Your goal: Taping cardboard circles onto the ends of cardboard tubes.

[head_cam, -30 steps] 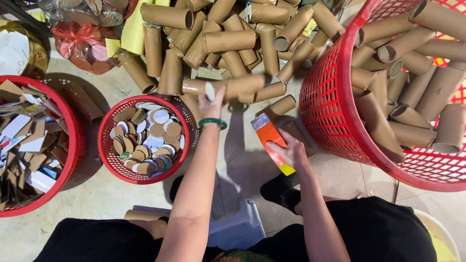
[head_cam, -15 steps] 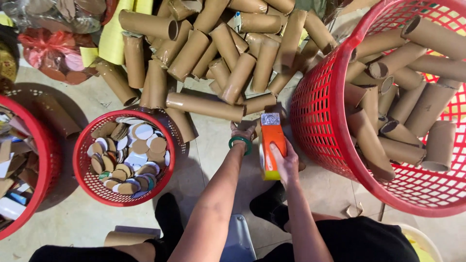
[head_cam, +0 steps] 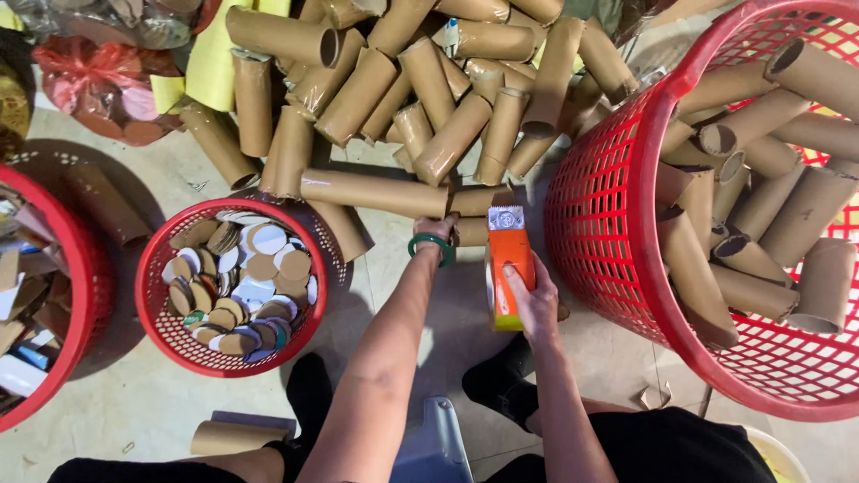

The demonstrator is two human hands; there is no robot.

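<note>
item: long brown cardboard tube (head_cam: 371, 193), lying crosswise on the floor (head_cam: 134, 411) at the near edge of the tube heap; its right end is gripped by the left hand

left hand (head_cam: 436, 229): fingers closed around the tube end, green band (head_cam: 432, 249) on the wrist

right hand (head_cam: 535, 300): wrapped around an orange tape dispenser (head_cam: 506, 268), held upright just beside the left hand, serrated end up; it appears to carry a roll, mostly hidden by the body

beyond: loose heap of cardboard tubes (head_cam: 429, 80), many resting on one another, some touching the gripped tube

right: large red basket (head_cam: 617, 224) holding more tubes, its wall close to the dispenser

left: small red basket (head_cam: 234, 286) filled with round cardboard discs; a further red basket (head_cam: 76, 304) with paper scraps at the frame edge

near: one stray tube (head_cam: 234, 436) on the floor by the knee

risk, as a judgement: drawing the long tube out by one end could tip neighbours off the heap and roll them across the floor, since several lean on it; the one-ended grip may let the far end swing; the dispenser's toothed blade sits near the left wrist and could nick it if the hands close together carelessly
</note>
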